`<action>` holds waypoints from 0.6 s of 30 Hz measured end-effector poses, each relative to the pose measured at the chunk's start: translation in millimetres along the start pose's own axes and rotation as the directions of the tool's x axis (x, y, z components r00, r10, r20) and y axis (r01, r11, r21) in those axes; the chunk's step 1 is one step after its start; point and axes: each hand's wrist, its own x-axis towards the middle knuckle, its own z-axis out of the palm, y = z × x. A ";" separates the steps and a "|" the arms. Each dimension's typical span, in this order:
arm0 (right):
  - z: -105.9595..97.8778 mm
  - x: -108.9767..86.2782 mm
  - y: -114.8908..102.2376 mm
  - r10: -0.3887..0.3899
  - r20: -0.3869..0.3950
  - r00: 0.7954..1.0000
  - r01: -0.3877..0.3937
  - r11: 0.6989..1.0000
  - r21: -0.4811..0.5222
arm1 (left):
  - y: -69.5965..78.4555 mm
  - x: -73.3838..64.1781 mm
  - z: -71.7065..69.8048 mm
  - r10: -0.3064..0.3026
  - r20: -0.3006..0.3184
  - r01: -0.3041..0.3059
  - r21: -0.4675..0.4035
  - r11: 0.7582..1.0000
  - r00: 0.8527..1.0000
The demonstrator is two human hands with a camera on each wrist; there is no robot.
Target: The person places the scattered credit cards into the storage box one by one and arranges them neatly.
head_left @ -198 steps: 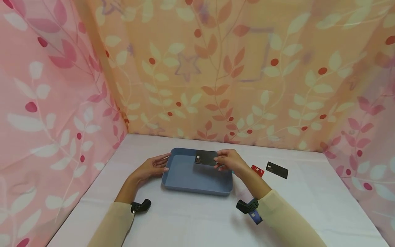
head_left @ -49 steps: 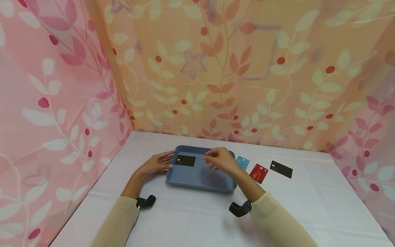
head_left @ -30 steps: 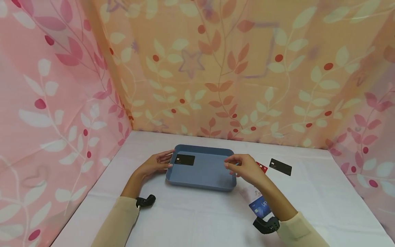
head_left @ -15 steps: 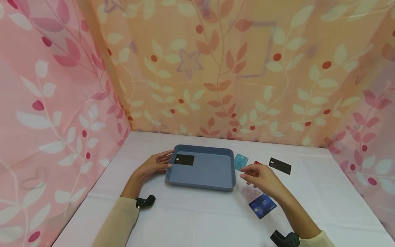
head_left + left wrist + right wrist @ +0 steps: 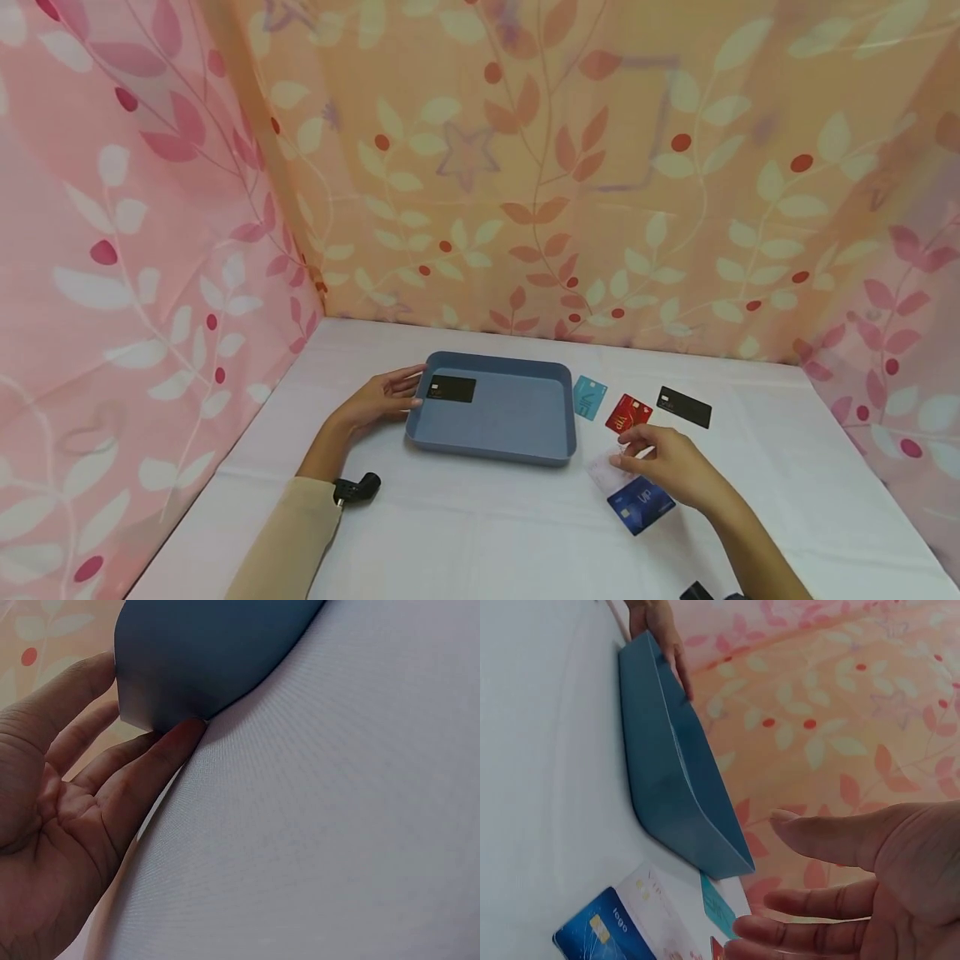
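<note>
Watching remotely, I have the left hand point(image 5: 375, 400) resting extended fingers against the tray's point(image 5: 498, 425) left end; the right hand point(image 5: 667, 463), clearly nearer the pale card point(image 5: 605, 472), has its fingers parted and grips nothing; that card lies off the tray's near right corner, below the fingertips, its long axis seemingly slanting away rightward from the tray; whether they touch, I cannot tell.

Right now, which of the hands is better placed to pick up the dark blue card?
Probably the right hand: it holds nothing and hovers close above the dark blue card. The left hand touches the tray at its left end, with the tray between it and that card.
</note>
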 end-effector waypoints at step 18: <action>-1.2 -1.5 14.4 0.163 0.012 0.986 -0.156 0.959 -0.238 | 0.8 -0.2 1.1 -0.017 -0.018 0.017 0.004 1.000 1.000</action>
